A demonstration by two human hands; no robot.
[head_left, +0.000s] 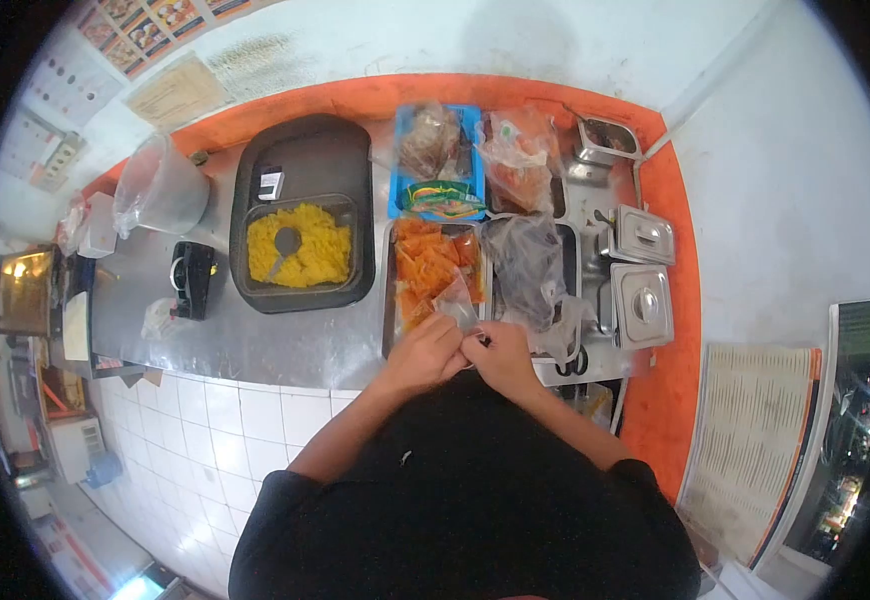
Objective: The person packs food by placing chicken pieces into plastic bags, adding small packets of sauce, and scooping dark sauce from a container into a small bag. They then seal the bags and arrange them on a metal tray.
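Note:
My left hand (427, 352) and my right hand (500, 355) meet at the counter's front edge, fingers pinched close together. Between them they grip a small clear plastic bag (455, 300), whose body sticks out over a metal tray (389, 325). Orange-filled plastic packets (423, 262) are heaped in that tray. To the right, crumpled clear plastic bags (527, 262) cover another metal tray, close to my right hand. My fingers hide the gripped end of the bag, and I cannot make out its contents.
A black tray (305, 140) holds a pan of yellow food (320, 240) with a dark scoop. Behind are a blue tray (392, 190) and more bagged food (520, 160). Lidded steel containers (643, 305) stand right; a tape dispenser (193, 280) and plastic bucket (162, 185) stand left.

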